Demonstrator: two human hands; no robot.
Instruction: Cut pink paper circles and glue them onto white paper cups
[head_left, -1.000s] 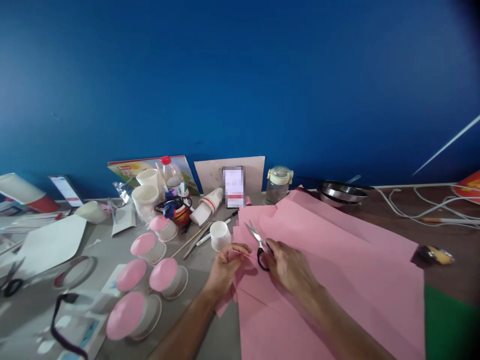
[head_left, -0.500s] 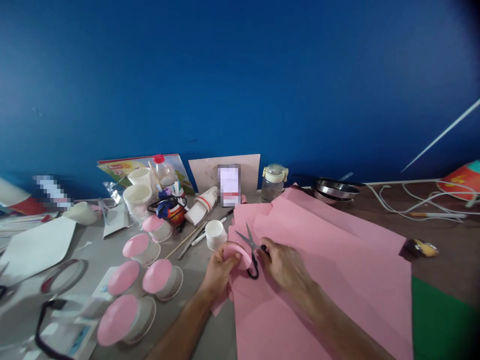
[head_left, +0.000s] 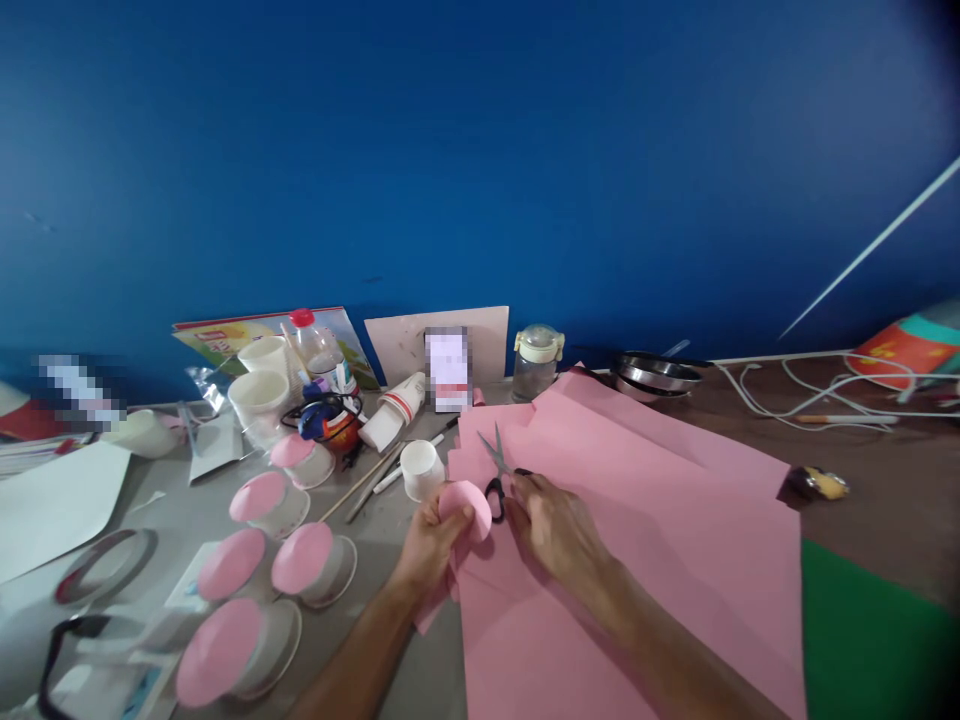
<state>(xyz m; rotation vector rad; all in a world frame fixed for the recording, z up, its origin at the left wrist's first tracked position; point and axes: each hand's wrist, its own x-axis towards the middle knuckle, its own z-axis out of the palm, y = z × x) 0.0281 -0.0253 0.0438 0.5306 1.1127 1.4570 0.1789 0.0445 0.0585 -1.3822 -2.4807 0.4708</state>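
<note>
Between thumb and fingers, my left hand (head_left: 431,545) pinches a round pink paper disc (head_left: 474,508). My right hand (head_left: 559,525) grips black-handled scissors (head_left: 496,470), whose blades point away from me and stand apart, clear of the disc. Beneath both hands lie large pink paper sheets (head_left: 637,560). A small white cup (head_left: 421,470) stands just beyond my left hand. To the left are several white paper cups with pink round tops, one of them a nearby pink-topped cup (head_left: 304,558).
A phone (head_left: 448,370) leans upright at the back, with a lidded glass jar (head_left: 537,365) to its right. Metal pans (head_left: 660,372) and white cables (head_left: 825,390) lie back right. A tape roll (head_left: 101,568) sits at left, and a green sheet (head_left: 862,640) is at lower right.
My left hand has turned the pink disc from edge-on to face-up. The scissors have swung in my right hand, their blades still apart. The whole view has shifted slightly to the right.
</note>
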